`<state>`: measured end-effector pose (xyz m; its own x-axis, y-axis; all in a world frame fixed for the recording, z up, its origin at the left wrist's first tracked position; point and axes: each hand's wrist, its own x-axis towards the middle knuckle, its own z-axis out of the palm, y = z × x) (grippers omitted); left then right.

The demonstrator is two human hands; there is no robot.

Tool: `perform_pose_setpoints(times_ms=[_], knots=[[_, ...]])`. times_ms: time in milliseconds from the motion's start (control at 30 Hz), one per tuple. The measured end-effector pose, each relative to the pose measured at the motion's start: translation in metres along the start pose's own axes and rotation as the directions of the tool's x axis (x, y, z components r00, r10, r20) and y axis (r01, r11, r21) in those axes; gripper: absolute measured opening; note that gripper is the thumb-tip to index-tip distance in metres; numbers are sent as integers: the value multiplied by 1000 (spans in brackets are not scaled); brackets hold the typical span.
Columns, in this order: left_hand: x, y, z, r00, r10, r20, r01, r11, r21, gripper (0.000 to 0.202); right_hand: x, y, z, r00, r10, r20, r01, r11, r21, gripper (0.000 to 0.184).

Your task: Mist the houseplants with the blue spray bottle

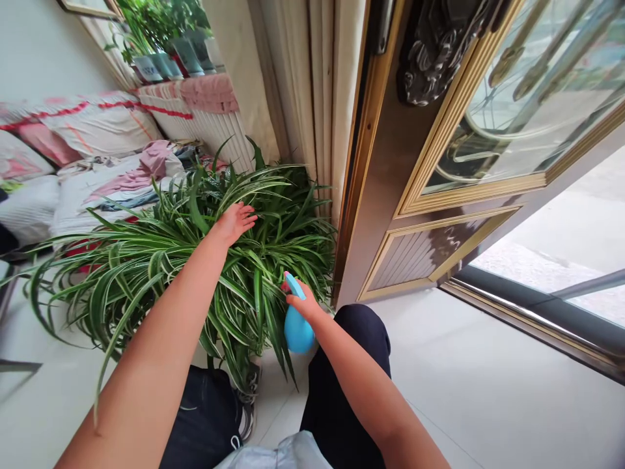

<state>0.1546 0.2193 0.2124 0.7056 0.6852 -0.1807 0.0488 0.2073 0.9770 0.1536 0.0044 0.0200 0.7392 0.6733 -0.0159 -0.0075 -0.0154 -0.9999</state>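
A large spider plant (161, 260) with long green and white striped leaves spreads over the floor in front of me. My left hand (236, 220) reaches over its top, fingers stretched out and resting on the leaves. My right hand (301, 303) is closed around the neck of a blue spray bottle (297, 326), held at the plant's right side just above my knee. The pot under the leaves is hidden.
A gold-framed glass door (469, 169) stands open at the right, with its threshold (532, 326) beyond. A cream curtain (312, 104) hangs behind the plant. Bedding and pillows (88, 143) lie at the left, potted plants (166, 39) on the sill above.
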Motion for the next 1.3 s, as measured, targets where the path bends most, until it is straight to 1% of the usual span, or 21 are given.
perform_pose_setpoints(times_ms=[67,200,300,433,600,700,767,833,867,900,1000,1067,1167,1300], knots=[[-1,0,0,1000,-8,8,8,1000,-7,31,-1,3,-5,1000,27,-8,-27,1000,1,13],[-3,4,-1,1000,-4,27,5,999,-39,36,-3,9,-19,989,99,-106,-97,995,16,12],[-3,6,-1,999,-6,44,8,998,-61,40,-5,6,-33,990,69,-126,-66,997,29,7],[-5,4,3,998,-27,64,31,997,-66,46,-6,0,-51,991,10,-136,-8,1000,11,8],[-16,4,14,995,-51,89,56,996,-63,44,-11,7,-59,984,17,-180,-34,995,-89,11],[-22,6,20,992,-60,113,68,996,-62,41,-17,8,-64,981,-10,-193,-21,987,-156,10],[-24,6,24,990,-71,121,78,996,-50,40,-21,5,-69,983,-43,-179,10,984,-179,20],[-26,2,28,989,-86,121,92,995,-45,38,-24,2,-75,984,-72,-160,42,982,-182,32],[-26,-2,30,988,-91,122,98,994,-47,36,-25,2,-77,985,-80,-154,52,982,-182,34],[-28,-7,33,988,-96,122,103,993,-48,34,-26,3,-78,985,-81,-155,52,982,-183,32],[-33,-24,43,983,-112,145,120,992,-47,27,-28,13,-80,979,-33,-203,-9,979,-203,14],[-37,-34,51,978,-119,172,129,990,-50,25,-29,21,-81,974,9,-228,-62,972,-226,17],[-41,-37,60,971,-113,210,130,989,-69,26,-33,29,-84,982,35,-187,-85,961,-264,22],[-39,-21,66,970,-93,224,116,989,-89,33,-45,34,-90,993,37,-108,-69,948,-311,24]])
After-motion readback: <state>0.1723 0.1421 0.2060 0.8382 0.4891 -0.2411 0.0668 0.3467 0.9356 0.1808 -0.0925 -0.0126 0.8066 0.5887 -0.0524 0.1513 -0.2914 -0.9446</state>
